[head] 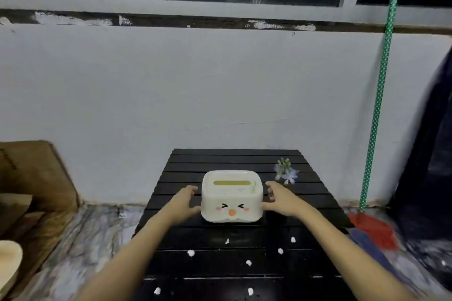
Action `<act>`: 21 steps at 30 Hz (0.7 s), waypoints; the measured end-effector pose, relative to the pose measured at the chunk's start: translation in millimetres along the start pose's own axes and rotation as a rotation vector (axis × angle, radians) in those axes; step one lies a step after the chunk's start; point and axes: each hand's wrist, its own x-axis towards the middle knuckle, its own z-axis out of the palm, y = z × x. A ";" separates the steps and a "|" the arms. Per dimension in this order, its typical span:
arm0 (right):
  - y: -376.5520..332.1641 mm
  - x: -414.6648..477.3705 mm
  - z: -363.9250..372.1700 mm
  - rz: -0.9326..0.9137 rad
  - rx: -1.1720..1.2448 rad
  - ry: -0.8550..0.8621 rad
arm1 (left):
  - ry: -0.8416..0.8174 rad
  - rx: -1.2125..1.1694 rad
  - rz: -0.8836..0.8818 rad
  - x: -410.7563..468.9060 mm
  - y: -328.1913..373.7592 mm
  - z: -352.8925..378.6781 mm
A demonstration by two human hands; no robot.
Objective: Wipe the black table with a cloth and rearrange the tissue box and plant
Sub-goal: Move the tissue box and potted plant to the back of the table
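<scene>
A white tissue box (231, 197) with a cartoon face on its front stands in the middle of the black slatted table (244, 266). My left hand (186, 201) is at the box's left side and my right hand (278, 198) at its right side, fingers spread and touching or nearly touching the walls. A small plant (285, 171) with pale purple flowers stands at the table's back right. Several white crumbs (191, 253) lie scattered on the near half of the table. No cloth is in view.
A white wall runs behind the table. A green dotted broom handle (380, 95) leans at the right, its red head (374, 230) on the floor. Brown cardboard boxes (31, 173) stand at the left. Dark fabric (428, 154) hangs at the far right.
</scene>
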 end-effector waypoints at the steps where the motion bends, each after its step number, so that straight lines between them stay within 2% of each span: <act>1: 1.4 1.9 6.9 0.005 -0.002 0.016 | 0.009 -0.025 -0.014 0.8 -2.8 3.6; 9: 10.2 21.5 41.2 -0.036 0.147 0.182 | 0.123 -0.228 0.025 19.4 -13.8 26.1; 15: -1.3 57.9 31.2 -0.072 0.167 0.246 | 0.211 -0.251 0.080 57.9 -15.6 18.9; 21: -24.8 133.9 2.7 -0.108 0.239 0.292 | 0.303 -0.220 0.152 139.2 -12.6 -11.9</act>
